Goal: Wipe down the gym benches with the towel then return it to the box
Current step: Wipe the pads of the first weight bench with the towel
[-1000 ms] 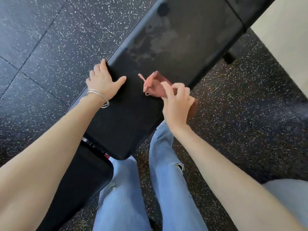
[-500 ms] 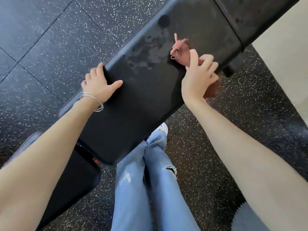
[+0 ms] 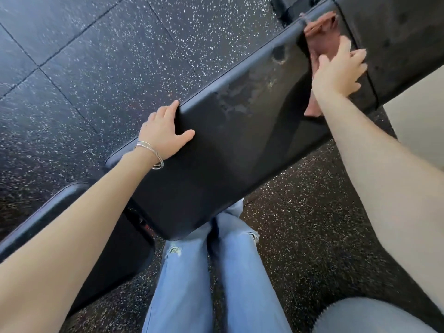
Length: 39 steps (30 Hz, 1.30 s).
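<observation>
Towel (image 3: 319, 27), pink: moved farther up the counter (image 3: 240, 152) since the earlier frame, now at its far end beneath the flat, spread right hand (image 3: 338, 70); left hand (image 3: 163, 133) open, bracing the edge; advise firm overlapping strokes over the damp streaks (image 3: 242, 97).

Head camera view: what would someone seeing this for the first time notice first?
Probably the pink towel at the top right, pressed against the long black bench by the right hand. Next come the damp streaks across the middle of the bench, and the left hand, with thin bangles on its wrist, resting on the far edge.
</observation>
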Available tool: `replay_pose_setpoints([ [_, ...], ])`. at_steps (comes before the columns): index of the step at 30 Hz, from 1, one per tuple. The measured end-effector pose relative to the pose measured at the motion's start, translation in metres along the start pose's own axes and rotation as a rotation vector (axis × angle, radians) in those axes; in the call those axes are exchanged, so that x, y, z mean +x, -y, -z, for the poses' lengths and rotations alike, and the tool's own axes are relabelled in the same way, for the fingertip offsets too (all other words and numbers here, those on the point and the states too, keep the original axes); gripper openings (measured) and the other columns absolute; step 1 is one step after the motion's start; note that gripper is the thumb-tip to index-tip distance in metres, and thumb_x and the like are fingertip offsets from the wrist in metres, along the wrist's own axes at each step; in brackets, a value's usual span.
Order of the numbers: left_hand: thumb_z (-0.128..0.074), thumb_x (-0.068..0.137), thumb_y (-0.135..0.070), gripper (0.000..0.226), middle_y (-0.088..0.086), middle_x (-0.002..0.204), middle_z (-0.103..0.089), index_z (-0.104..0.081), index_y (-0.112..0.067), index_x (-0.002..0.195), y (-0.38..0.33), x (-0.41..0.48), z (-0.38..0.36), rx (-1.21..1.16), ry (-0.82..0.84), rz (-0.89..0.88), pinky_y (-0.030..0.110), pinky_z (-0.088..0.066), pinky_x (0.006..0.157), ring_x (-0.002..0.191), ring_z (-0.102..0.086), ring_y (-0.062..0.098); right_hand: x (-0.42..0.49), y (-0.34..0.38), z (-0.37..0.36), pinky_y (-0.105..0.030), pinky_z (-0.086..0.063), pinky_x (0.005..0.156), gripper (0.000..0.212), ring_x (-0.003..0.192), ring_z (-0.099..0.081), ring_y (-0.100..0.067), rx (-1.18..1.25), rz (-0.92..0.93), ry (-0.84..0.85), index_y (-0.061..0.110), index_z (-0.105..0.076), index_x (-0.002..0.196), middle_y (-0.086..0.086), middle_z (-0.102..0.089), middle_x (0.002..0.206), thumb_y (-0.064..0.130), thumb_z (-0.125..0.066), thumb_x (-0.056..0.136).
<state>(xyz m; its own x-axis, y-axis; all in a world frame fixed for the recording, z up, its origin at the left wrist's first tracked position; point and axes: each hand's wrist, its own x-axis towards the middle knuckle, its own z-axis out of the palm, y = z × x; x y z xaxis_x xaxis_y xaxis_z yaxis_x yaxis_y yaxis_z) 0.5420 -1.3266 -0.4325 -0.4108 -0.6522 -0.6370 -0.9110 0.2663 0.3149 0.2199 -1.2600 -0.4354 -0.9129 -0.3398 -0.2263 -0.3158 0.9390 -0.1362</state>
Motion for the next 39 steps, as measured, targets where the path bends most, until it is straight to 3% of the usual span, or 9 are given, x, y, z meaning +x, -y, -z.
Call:
replay_pose_setpoints([
  [2, -0.058, 0.085, -0.046, 0.080, 0.011, 0.145, -0.037, -0.020, -0.016, 0.148, -0.003, 0.001, 0.000, -0.003, -0.003, 0.015, 0.047, -0.030, 0.108, 0.131, -0.035, 0.037, -0.010, 0.013, -0.005, -0.048, -0.041, 0.087, 0.043, 0.119, -0.038, -0.029, -0.034, -0.028, -0.012, 0.030, -0.038, 0.137, -0.008, -0.038, 0.135, 0.031, -0.049, 0.096],
  [7, -0.058, 0.084, -0.045, 0.079, 0.011, 0.145, -0.036, -0.022, -0.015, 0.148, -0.001, 0.001, 0.001, 0.002, -0.005, 0.005, 0.048, -0.031, 0.106, 0.130, -0.035, 0.037, -0.118, 0.038, -0.030, -0.045, -0.042, 0.067, 0.041, 0.101, -0.044, -0.031, -0.125, 0.286, 0.001, 0.028, -0.044, 0.132, -0.008, -0.046, 0.120, 0.029, -0.055, 0.092],
  [12, -0.058, 0.085, -0.043, 0.078, 0.011, 0.147, -0.036, -0.022, -0.014, 0.148, 0.014, -0.007, 0.008, 0.014, 0.037, 0.003, 0.048, -0.034, 0.105, 0.131, -0.035, 0.035, -0.117, 0.039, -0.021, -0.044, -0.040, 0.073, 0.038, 0.103, -0.043, -0.032, -0.136, 0.528, 0.140, 0.026, -0.044, 0.131, -0.010, -0.044, 0.121, 0.028, -0.052, 0.094],
  [19, -0.058, 0.084, -0.043, 0.078, 0.012, 0.145, -0.039, -0.024, -0.013, 0.147, 0.038, -0.014, 0.002, 0.038, 0.013, -0.032, 0.047, -0.034, 0.107, 0.129, -0.038, 0.036, 0.009, 0.053, 0.000, -0.055, -0.039, 0.090, 0.037, 0.124, -0.034, -0.032, -0.121, 0.017, 0.014, 0.027, -0.043, 0.131, -0.011, -0.036, 0.137, 0.026, -0.051, 0.094],
  [25, -0.058, 0.083, -0.044, 0.077, 0.010, 0.145, -0.039, -0.026, -0.014, 0.146, 0.031, -0.015, 0.000, 0.009, -0.014, 0.016, 0.046, -0.032, 0.104, 0.130, -0.037, 0.034, -0.137, 0.080, -0.031, -0.046, -0.042, 0.070, 0.037, 0.105, -0.043, -0.032, -0.206, 0.447, 0.082, 0.027, -0.046, 0.125, -0.009, -0.045, 0.120, 0.023, -0.056, 0.091],
  [30, -0.058, 0.083, -0.046, 0.076, 0.010, 0.145, -0.039, -0.028, -0.013, 0.145, 0.028, -0.010, 0.001, 0.011, -0.005, 0.032, 0.047, -0.032, 0.104, 0.130, -0.037, 0.034, -0.126, 0.082, -0.023, -0.047, -0.041, 0.078, 0.037, 0.108, -0.041, -0.033, -0.213, 0.686, 0.230, 0.026, -0.044, 0.129, -0.010, -0.043, 0.121, 0.033, -0.051, 0.093],
  [35, -0.056, 0.083, -0.049, 0.079, 0.010, 0.146, -0.036, -0.024, -0.013, 0.146, 0.026, -0.007, -0.002, 0.032, 0.014, 0.023, 0.046, -0.031, 0.105, 0.131, -0.035, 0.034, -0.026, 0.080, -0.003, -0.054, -0.040, 0.092, 0.038, 0.123, -0.036, -0.034, -0.135, 0.183, 0.105, 0.023, -0.044, 0.130, -0.014, -0.038, 0.133, 0.034, -0.050, 0.094],
  [37, -0.055, 0.083, -0.049, 0.080, 0.009, 0.146, -0.036, -0.023, -0.013, 0.146, 0.028, -0.007, -0.001, 0.034, 0.017, 0.008, 0.046, -0.031, 0.105, 0.131, -0.035, 0.034, -0.041, 0.089, -0.007, -0.054, -0.041, 0.089, 0.037, 0.122, -0.036, -0.033, -0.152, 0.170, 0.094, 0.023, -0.045, 0.129, -0.013, -0.038, 0.132, 0.033, -0.052, 0.094],
  [39, -0.056, 0.083, -0.049, 0.081, 0.009, 0.146, -0.035, -0.022, -0.013, 0.147, 0.030, -0.008, 0.000, 0.041, 0.026, -0.006, 0.046, -0.031, 0.105, 0.131, -0.035, 0.034, -0.085, 0.095, -0.017, -0.051, -0.044, 0.078, 0.035, 0.117, -0.039, -0.032, -0.219, 0.327, 0.073, 0.023, -0.045, 0.125, -0.012, -0.041, 0.128, 0.033, -0.054, 0.092],
])
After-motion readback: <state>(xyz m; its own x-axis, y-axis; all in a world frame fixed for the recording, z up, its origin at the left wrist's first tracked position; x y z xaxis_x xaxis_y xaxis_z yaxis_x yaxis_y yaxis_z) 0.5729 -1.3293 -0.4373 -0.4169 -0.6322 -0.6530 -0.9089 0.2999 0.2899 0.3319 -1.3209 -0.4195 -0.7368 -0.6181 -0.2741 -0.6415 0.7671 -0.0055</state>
